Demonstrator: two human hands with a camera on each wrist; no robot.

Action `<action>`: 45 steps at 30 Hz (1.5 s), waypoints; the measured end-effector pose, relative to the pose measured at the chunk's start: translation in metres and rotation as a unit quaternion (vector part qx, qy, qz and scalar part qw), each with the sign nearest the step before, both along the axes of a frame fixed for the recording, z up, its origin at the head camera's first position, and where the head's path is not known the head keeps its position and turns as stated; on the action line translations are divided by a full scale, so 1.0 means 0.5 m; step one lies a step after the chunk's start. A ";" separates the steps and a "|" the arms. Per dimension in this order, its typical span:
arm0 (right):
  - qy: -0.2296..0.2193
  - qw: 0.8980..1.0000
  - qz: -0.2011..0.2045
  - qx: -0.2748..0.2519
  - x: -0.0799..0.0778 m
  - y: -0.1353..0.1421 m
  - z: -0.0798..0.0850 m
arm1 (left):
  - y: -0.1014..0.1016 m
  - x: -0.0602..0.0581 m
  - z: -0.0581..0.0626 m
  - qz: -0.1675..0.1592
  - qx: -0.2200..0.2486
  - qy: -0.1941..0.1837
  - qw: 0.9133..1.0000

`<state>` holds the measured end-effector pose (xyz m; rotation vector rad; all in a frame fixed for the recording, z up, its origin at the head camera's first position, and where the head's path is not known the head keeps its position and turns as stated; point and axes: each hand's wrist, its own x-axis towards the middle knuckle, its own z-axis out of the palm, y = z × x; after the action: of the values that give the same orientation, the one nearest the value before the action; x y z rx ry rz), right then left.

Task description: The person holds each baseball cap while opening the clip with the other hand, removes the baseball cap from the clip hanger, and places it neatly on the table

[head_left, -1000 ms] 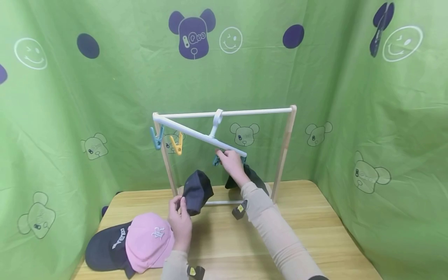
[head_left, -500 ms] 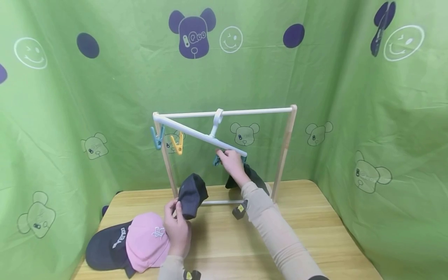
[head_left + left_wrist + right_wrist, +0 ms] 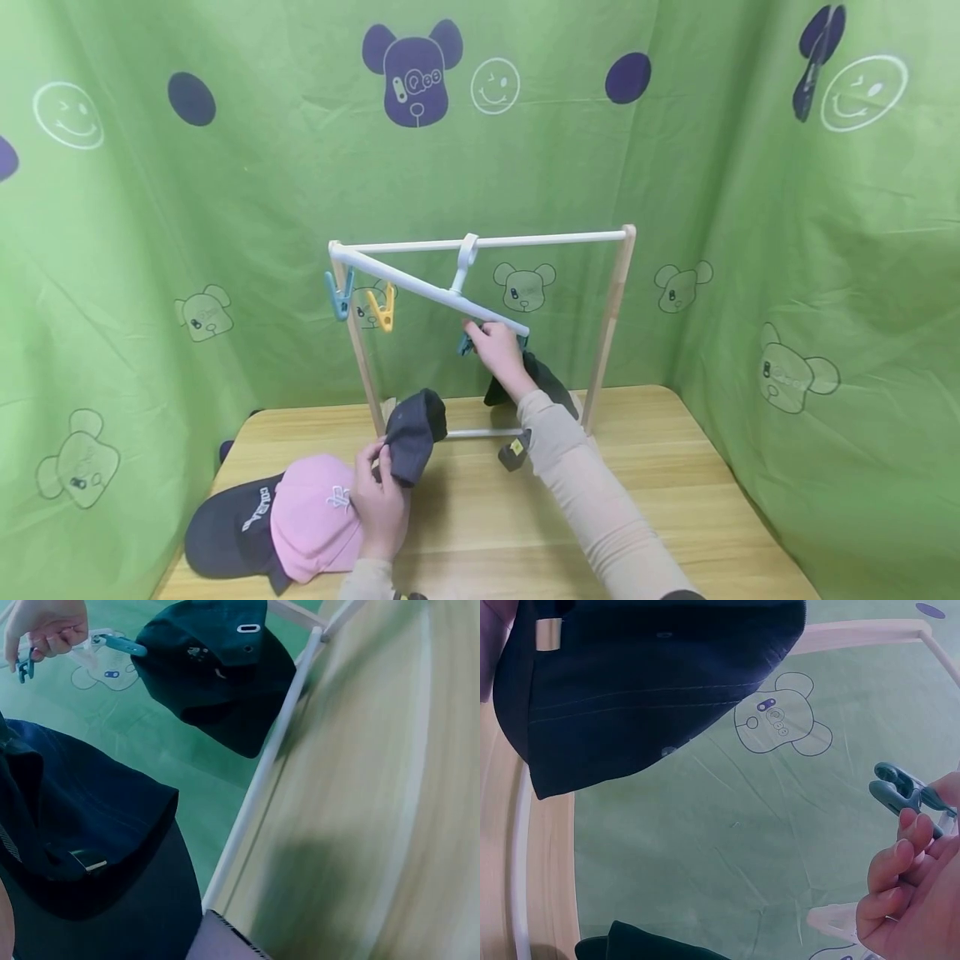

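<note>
My left hand (image 3: 381, 500) grips a dark navy cap (image 3: 412, 432) by its lower edge, just above the wooden table (image 3: 480, 517); the same cap (image 3: 82, 855) fills the near left of the left wrist view. My right hand (image 3: 491, 346) is raised to the low end of a tilted white hanger (image 3: 427, 287) and pinches a teal clip (image 3: 466, 343) there. Its fingers (image 3: 900, 892) curl round the teal clip (image 3: 901, 791). A second dark cap (image 3: 542, 379) hangs from the hanger behind my right wrist, and this hanging cap (image 3: 217, 667) is held by another teal clip (image 3: 120, 645).
A pink cap (image 3: 315, 517) lies on a black cap (image 3: 225, 537) at the table's front left. The rack has wooden posts (image 3: 609, 325), a white top rail (image 3: 547, 240) and a white lower bar (image 3: 472, 433). A blue clip (image 3: 339, 293) and a yellow clip (image 3: 382, 307) hang at the hanger's high end. Green cloth surrounds the table.
My left hand has brought the navy cap down and slightly left, closer to the table and the pink cap. My right hand has stayed on the teal clip.
</note>
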<state>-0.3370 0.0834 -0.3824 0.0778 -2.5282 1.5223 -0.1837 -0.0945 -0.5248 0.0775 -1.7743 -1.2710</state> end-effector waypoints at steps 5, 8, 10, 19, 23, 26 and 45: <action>-0.001 1.000 -0.001 0.001 -0.001 -0.001 -0.002 | 0.008 0.001 -0.010 0.021 -0.013 0.014 1.000; -0.002 1.000 -0.002 -0.002 -0.001 -0.001 -0.003 | 0.013 0.001 -0.017 0.022 -0.015 0.022 0.999; -0.003 1.000 -0.002 -0.001 -0.001 -0.001 -0.004 | 0.017 0.001 -0.024 0.021 -0.018 0.030 0.999; 0.002 1.000 -0.009 0.006 -0.003 -0.002 -0.007 | 0.033 0.004 -0.060 0.016 -0.047 0.062 0.997; 0.003 1.000 -0.006 -0.001 -0.003 -0.002 -0.007 | 0.039 0.006 -0.068 0.010 -0.055 0.070 0.996; 0.003 1.000 -0.004 -0.004 -0.003 -0.002 -0.007 | 0.044 0.007 -0.077 0.002 -0.044 0.066 0.997; 0.014 1.000 -0.012 0.004 -0.005 -0.003 -0.009 | 0.071 0.024 -0.110 -0.001 -0.085 0.027 0.996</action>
<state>-0.3396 0.0820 -0.3870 0.0694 -2.5039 1.4922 -0.1716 -0.0590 -0.5796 -0.0547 -1.8295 -1.1088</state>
